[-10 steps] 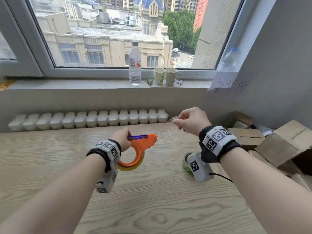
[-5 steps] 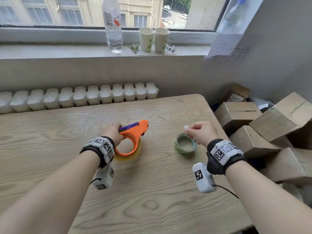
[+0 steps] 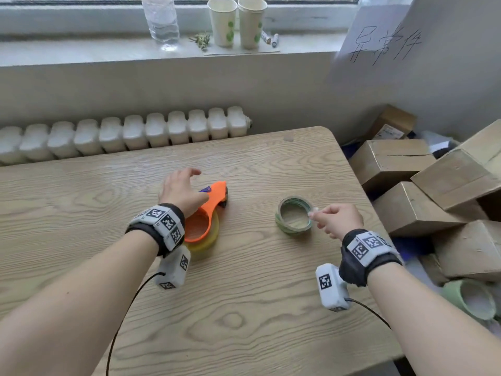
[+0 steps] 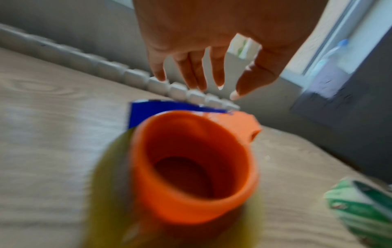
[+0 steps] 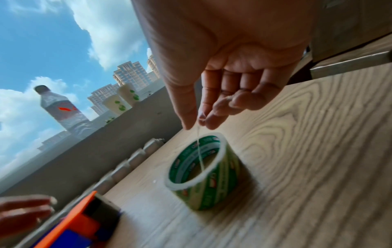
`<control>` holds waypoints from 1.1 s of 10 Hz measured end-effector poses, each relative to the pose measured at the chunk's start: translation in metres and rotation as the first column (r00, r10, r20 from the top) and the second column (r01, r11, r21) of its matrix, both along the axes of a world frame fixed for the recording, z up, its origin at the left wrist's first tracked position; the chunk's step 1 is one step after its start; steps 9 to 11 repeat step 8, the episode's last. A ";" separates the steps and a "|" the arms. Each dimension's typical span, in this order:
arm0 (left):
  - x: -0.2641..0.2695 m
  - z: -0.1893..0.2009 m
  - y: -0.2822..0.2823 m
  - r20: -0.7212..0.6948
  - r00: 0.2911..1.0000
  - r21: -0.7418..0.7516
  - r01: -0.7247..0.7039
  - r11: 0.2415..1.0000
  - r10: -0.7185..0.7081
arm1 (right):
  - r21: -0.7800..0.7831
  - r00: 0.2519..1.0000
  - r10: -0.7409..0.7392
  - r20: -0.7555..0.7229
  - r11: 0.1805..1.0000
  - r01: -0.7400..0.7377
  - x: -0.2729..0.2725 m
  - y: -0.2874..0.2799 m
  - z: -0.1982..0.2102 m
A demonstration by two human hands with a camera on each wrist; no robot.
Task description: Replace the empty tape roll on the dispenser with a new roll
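Note:
The orange tape dispenser (image 3: 214,194) lies flat on the wooden table (image 3: 244,308) with a yellowish tape roll (image 3: 210,241) around its hub. My left hand (image 3: 189,185) hovers over its head with fingers spread, holding nothing; the left wrist view shows the fingers (image 4: 191,80) apart above the dispenser (image 4: 191,167). To the right stands a thin green-printed roll (image 3: 294,229). My right hand (image 3: 314,213) pinches a thin clear tape strip (image 5: 199,151) between thumb and forefinger, just above that roll's (image 5: 212,189) rim.
Cardboard boxes (image 3: 393,164) are piled off the table's right edge, with a pale green roll (image 3: 471,297) low among them. A white radiator (image 3: 122,134) runs behind the table. A water bottle (image 3: 161,20) and two paper cups (image 3: 222,21) stand on the windowsill.
My left hand lowered the dispenser onto the table and let go, its fingers now spread. My right hand came down to the green roll, still pinching the strip. My head tilted downward.

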State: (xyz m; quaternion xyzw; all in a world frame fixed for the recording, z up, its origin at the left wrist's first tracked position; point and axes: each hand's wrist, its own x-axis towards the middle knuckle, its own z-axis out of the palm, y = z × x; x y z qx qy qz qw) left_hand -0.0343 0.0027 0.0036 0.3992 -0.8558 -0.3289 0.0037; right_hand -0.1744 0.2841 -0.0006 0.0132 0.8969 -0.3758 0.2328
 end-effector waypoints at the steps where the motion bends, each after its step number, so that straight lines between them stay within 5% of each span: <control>1: -0.018 0.012 0.017 -0.076 0.996 -0.035 0.042 0.999 -0.044 | 0.081 0.999 -0.033 0.020 0.996 0.031 -0.005 0.007 -0.012; 7: -0.021 0.025 0.026 -0.074 0.996 -0.045 0.037 0.998 -0.040 | 0.419 0.989 0.108 0.097 0.897 -0.139 -0.011 0.005 -0.016; 11: -0.017 0.035 0.019 -0.051 0.998 -0.095 0.033 0.995 -0.038 | 0.452 0.990 0.143 0.011 0.882 -0.133 -0.011 -0.002 0.002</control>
